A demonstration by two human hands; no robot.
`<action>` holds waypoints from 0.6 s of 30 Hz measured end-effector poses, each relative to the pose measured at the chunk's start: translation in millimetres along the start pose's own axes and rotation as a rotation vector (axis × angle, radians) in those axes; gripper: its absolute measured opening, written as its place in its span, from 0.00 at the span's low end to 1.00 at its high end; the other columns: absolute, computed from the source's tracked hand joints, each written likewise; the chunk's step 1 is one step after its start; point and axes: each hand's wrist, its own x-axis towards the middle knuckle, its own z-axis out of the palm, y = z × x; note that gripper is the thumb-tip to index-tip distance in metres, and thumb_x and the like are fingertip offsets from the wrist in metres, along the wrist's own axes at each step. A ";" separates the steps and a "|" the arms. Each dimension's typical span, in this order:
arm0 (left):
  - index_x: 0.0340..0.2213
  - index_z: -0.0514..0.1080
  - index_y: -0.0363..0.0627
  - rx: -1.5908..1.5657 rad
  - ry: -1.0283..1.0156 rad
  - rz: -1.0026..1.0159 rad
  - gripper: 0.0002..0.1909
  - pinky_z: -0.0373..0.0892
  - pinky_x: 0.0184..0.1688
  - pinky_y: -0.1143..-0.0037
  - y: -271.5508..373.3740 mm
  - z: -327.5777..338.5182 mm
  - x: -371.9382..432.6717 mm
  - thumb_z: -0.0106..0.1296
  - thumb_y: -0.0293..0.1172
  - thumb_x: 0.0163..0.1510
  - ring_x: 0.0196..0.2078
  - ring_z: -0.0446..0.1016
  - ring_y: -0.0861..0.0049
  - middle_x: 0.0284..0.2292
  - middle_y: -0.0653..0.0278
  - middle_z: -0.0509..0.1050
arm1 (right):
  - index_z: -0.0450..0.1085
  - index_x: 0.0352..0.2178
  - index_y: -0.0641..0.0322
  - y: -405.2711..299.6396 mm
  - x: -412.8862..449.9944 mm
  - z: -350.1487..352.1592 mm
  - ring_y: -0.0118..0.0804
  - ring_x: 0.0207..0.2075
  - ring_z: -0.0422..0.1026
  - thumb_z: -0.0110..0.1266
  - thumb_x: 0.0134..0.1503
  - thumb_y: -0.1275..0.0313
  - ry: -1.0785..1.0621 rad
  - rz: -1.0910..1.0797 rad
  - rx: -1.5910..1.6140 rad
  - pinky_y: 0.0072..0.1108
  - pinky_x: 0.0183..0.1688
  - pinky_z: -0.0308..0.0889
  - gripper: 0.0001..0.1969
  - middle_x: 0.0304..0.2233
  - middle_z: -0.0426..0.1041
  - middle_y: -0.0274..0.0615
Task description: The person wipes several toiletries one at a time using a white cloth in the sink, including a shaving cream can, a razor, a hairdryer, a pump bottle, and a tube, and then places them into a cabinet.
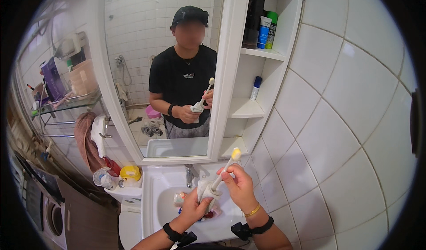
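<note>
My left hand [195, 205] grips a pale cloth [208, 189] wrapped around the lower handle of a white toothbrush [228, 166]. Higher on the handle, the fingers of my right hand [239, 183] pinch the brush just below its yellowish head, which points up. Both hands are above a white washbasin [151, 200]. In the basin, partly hidden by my hands, lie a packet [179, 199] and several small items that I cannot make out. A mirror [133, 66] on the wall reflects a person in a dark cap holding the brush and cloth.
Behind the basin stands a metal faucet [189, 176]. A toilet [129, 228] is at the left, with a yellow container [130, 172] and plastic cup [104, 179] on its tank. Open shelves [248, 108] hold bottles and a tube; towels [87, 140] hang at left. Tiled wall [332, 170] rises at right.
</note>
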 end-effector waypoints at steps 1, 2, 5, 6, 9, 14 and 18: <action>0.49 0.68 0.35 0.001 0.004 0.000 0.18 0.71 0.42 0.76 -0.5 0.4 0.5 0.53 0.27 0.56 0.38 0.75 0.78 0.37 0.60 0.78 | 0.71 0.34 0.65 -1.0 1.4 0.6 0.23 0.35 0.68 0.51 0.64 0.67 -0.004 -0.001 0.002 0.14 0.37 0.65 0.10 0.36 0.70 0.34; 0.48 0.68 0.35 -0.015 0.012 0.000 0.18 0.71 0.42 0.76 -1.2 1.0 1.4 0.53 0.27 0.56 0.38 0.76 0.78 0.37 0.59 0.78 | 0.71 0.34 0.65 -1.7 4.1 0.5 0.23 0.35 0.68 0.51 0.64 0.68 -0.002 -0.003 -0.044 0.15 0.38 0.65 0.10 0.34 0.70 0.33; 0.49 0.67 0.35 0.034 -0.006 0.024 0.18 0.70 0.44 0.76 -7.6 -1.9 4.8 0.51 0.26 0.57 0.40 0.75 0.78 0.39 0.59 0.78 | 0.70 0.34 0.64 2.5 12.0 -5.8 0.23 0.34 0.68 0.50 0.65 0.68 0.076 -0.003 -0.031 0.16 0.38 0.66 0.10 0.32 0.69 0.32; 0.51 0.65 0.34 0.101 -0.029 0.050 0.19 0.70 0.45 0.77 -10.4 -2.2 6.1 0.48 0.24 0.59 0.43 0.75 0.79 0.41 0.60 0.78 | 0.70 0.34 0.64 5.2 15.5 -11.2 0.22 0.34 0.68 0.49 0.65 0.68 0.148 -0.005 0.029 0.16 0.37 0.66 0.10 0.31 0.69 0.31; 0.47 0.70 0.35 0.126 0.086 0.106 0.17 0.70 0.42 0.75 -13.9 0.9 6.9 0.53 0.27 0.56 0.38 0.77 0.74 0.36 0.57 0.78 | 0.70 0.36 0.67 -5.9 49.8 -42.6 0.22 0.33 0.70 0.51 0.64 0.69 0.387 0.014 0.026 0.17 0.35 0.71 0.10 0.32 0.71 0.34; 0.47 0.69 0.35 0.049 0.041 -0.017 0.17 0.70 0.43 0.76 -11.5 7.1 -10.9 0.53 0.26 0.57 0.39 0.75 0.78 0.38 0.59 0.77 | 0.70 0.36 0.69 1.8 141.5 -69.7 0.22 0.32 0.71 0.52 0.63 0.68 0.494 -0.080 0.020 0.19 0.35 0.74 0.11 0.31 0.72 0.35; 0.48 0.69 0.36 0.108 -0.056 -0.054 0.16 0.69 0.43 0.77 -6.4 10.8 -17.5 0.52 0.26 0.58 0.40 0.74 0.81 0.39 0.61 0.76 | 0.70 0.34 0.69 5.7 185.4 -72.0 0.27 0.26 0.71 0.54 0.61 0.67 0.571 -0.129 -0.156 0.20 0.28 0.72 0.12 0.28 0.72 0.39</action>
